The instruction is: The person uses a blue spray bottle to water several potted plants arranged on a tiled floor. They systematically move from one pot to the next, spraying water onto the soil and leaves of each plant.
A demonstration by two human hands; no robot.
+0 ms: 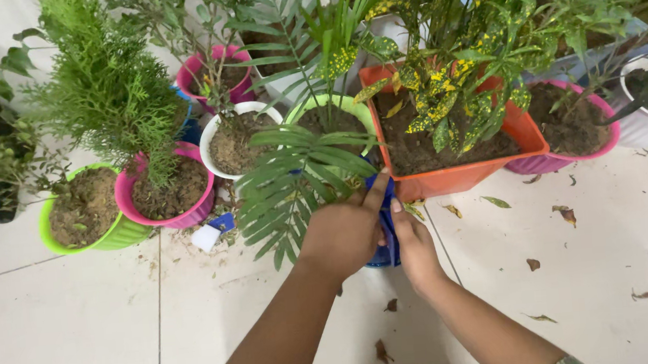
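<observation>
Blue plastic pot [385, 253], small, gripped from both sides on the tiled floor [64, 337], just in front of the orange pot and touching its lower front edge.

Left hand [344, 231]: fingers curled closed over the blue pot's left side and rim, thumb raised along the rim, palm hidden under palm fronds.

Right hand [414, 243]: fingers wrapped shut against the blue pot's right side, thumb tip at the rim.

Palm plant [299, 168]: feathery green fronds spreading left and down over the left hand; which pot it is rooted in cannot be told, as the hands cover the base.

Orange pot [464, 174]: square, filled with dark soil, holding a yellow-spotted croton [449, 93].

Light green pot [333, 111]: round, directly behind the palm fronds, soil visible.

White pot [236, 139]: round, soil-filled, left of the light green pot.

Pink pot [173, 199]: ribbed, holding a feathery conifer [108, 84].

Lime green pot [88, 214]: ribbed, touching the pink pot's left side, soil only.

Magenta pot [577, 132]: right of the orange pot, partly behind it.

Dry leaves [565, 214]: scattered on the floor to the right, well apart from the hands.

White card [205, 238]: on the floor by the pink pot.
</observation>
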